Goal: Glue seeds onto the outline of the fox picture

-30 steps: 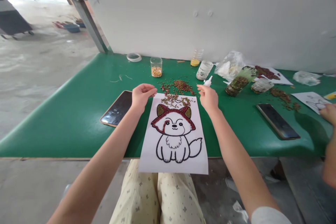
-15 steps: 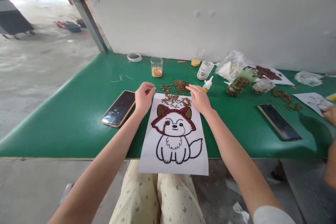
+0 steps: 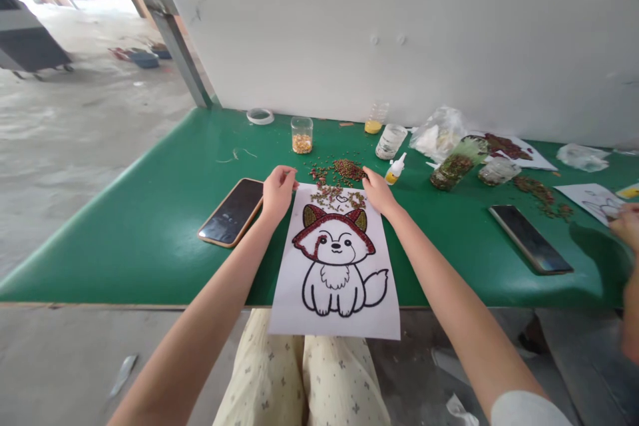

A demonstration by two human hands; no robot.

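Note:
A sheet of paper (image 3: 289,306) with a fox-like animal outline lies in front of me, overhanging the table edge. Its ears and hood-shaped upper head are filled with red and green beans. Loose beans (image 3: 324,198) lie across the sheet's top, and a small bean pile (image 3: 348,170) sits just beyond it. My left hand (image 3: 278,192) is closed by the upper left corner, thumb and fingers pinched; anything between them is too small to see. At the upper right corner, my right hand (image 3: 380,193) has its fingers drawn together beside the pile; what they grip is hidden.
A phone (image 3: 232,212) lies left of the sheet, another phone (image 3: 529,238) to the right. Behind are a corn cup (image 3: 302,136), a glue bottle (image 3: 395,170), a clear jar (image 3: 391,142) and a tilted green-tinted jar (image 3: 456,163). Another person's hand (image 3: 626,223) is at far right.
My right fingers have drawn back slightly from the bean pile and closed up. My left hand stays near the sheet's corner. The view has shifted a little.

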